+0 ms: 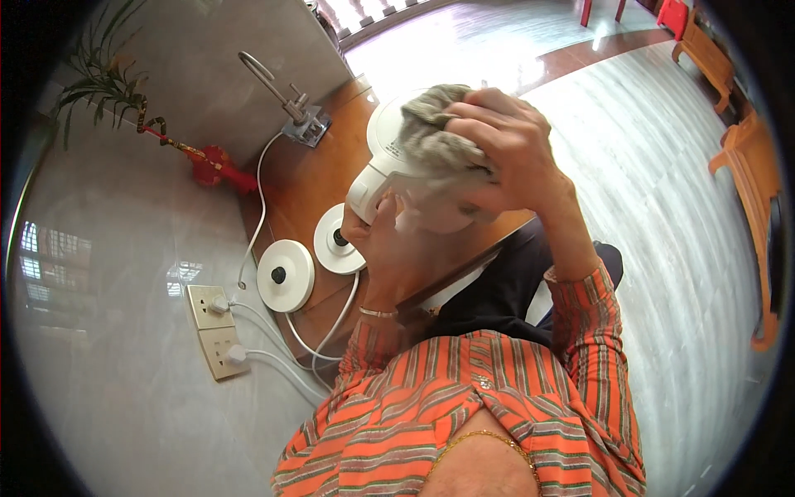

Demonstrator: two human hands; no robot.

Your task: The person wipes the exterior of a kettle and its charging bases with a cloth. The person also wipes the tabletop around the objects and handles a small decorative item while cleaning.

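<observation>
My left hand (pixel 379 233) is closed round the handle of a white electric kettle (pixel 384 127), held up above a brown wooden surface. In my right hand (pixel 512 143) is a bunched grey-green cloth (pixel 438 127), which lies against the kettle's lid and upper side. The cloth and my right hand hide much of the kettle's body, and its lower part is blurred. Below the kettle, partly behind my left hand, sits a round white kettle base (pixel 329 233) with a black centre. A second such base (pixel 295 282) is beside it on the left.
A metal tap (pixel 295 112) stands on the wooden surface (pixel 338 155) near the wall. White cords run from wall sockets (pixel 211 307) by the bases. A plant (pixel 149 124) with a red ornament (pixel 211 164) is at the upper left. Wooden furniture (pixel 745 161) stands at the right.
</observation>
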